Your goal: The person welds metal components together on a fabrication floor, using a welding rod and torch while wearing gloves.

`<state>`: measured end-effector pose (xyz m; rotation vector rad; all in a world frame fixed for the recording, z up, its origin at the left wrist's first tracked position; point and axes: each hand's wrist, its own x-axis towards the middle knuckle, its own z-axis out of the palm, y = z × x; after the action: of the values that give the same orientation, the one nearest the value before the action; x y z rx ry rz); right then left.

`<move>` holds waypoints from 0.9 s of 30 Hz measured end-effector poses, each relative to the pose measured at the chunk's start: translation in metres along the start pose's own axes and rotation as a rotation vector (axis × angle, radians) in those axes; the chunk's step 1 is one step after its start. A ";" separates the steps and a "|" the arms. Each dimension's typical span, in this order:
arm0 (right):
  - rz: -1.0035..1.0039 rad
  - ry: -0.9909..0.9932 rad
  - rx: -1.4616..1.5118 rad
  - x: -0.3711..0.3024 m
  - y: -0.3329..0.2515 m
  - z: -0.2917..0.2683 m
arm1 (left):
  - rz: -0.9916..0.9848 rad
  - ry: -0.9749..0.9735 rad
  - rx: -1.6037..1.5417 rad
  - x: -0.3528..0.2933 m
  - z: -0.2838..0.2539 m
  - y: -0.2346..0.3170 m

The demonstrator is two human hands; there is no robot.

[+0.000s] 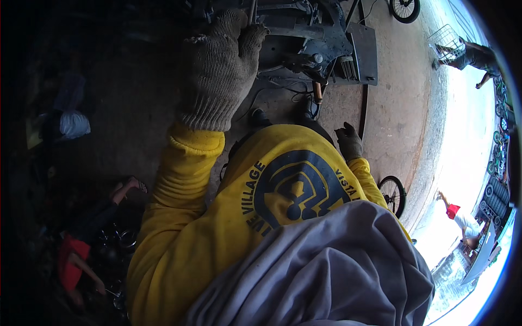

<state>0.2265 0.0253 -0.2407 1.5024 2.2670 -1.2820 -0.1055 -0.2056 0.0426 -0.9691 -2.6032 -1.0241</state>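
My left hand (pixel 220 70), in a grey knit work glove, is raised to the dark metal machine (pixel 296 32) in front of me. Its fingers are closed around a thin upright metal rod (pixel 252 11) at the machine's left part; the lower end of the rod is hidden by the glove. Low at my right side hangs my right hand (pixel 349 142), gloved too, its fingers loosely apart and holding nothing. A wooden handle (pixel 317 92) sticks down from the machine's near edge, between it and my feet.
Cables (pixel 277 87) lie on the floor beneath the machine. Bicycle wheels (pixel 392 195) stand at the right. A person in red (pixel 73 261) is low at the left, beside dark metal parts. Other people are outside at the right, one by a wire basket (pixel 448 43).
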 end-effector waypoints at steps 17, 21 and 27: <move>0.130 -0.119 0.074 0.021 0.051 0.009 | -0.069 0.008 0.265 0.011 0.045 -0.025; 0.150 -0.138 0.094 0.031 0.064 -0.004 | -0.107 -0.010 0.269 0.020 0.055 -0.032; 0.162 -0.143 0.101 0.044 0.050 -0.025 | -0.300 -0.097 0.300 0.029 0.061 -0.029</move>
<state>0.2528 0.0803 -0.2768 1.5365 1.9766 -1.4246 -0.1424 -0.1662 -0.0074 -0.5851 -2.9331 -0.6224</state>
